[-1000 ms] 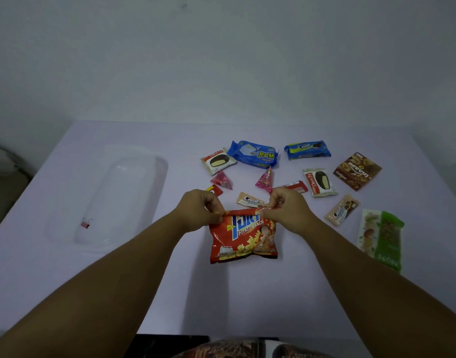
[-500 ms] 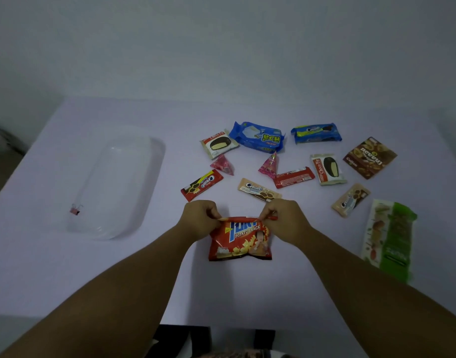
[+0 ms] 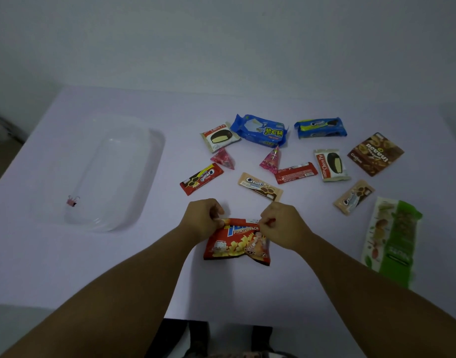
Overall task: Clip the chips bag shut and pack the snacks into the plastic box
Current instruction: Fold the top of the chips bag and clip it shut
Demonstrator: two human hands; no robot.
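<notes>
A red potato-snack chips bag [image 3: 236, 244] lies on the table in front of me. My left hand [image 3: 202, 218] pinches its top left corner and my right hand [image 3: 283, 223] pinches its top right corner; the top edge looks folded over. A small pink binder clip [image 3: 72, 201] sits at the near left end of the clear plastic box [image 3: 154, 151], which stands to the left. Several small snack packs lie beyond the bag, among them a red Cream-O bar [image 3: 201, 179] and a beige Cream-O bar [image 3: 260, 186].
Further back lie two Choco Pie packs [image 3: 219, 136], a blue wafer pack [image 3: 261, 130], a blue Cream-O pack [image 3: 320, 127], two pink triangular candies [image 3: 271, 160] and a brown pack [image 3: 375, 154]. A green nut bag [image 3: 391, 240] lies at right. The table's near edge [image 3: 221, 317] is close.
The chips bag and both hands have come nearer to me, uncovering the red and beige Cream-O bars. The bag's top looks folded further down and the view has tilted downward.
</notes>
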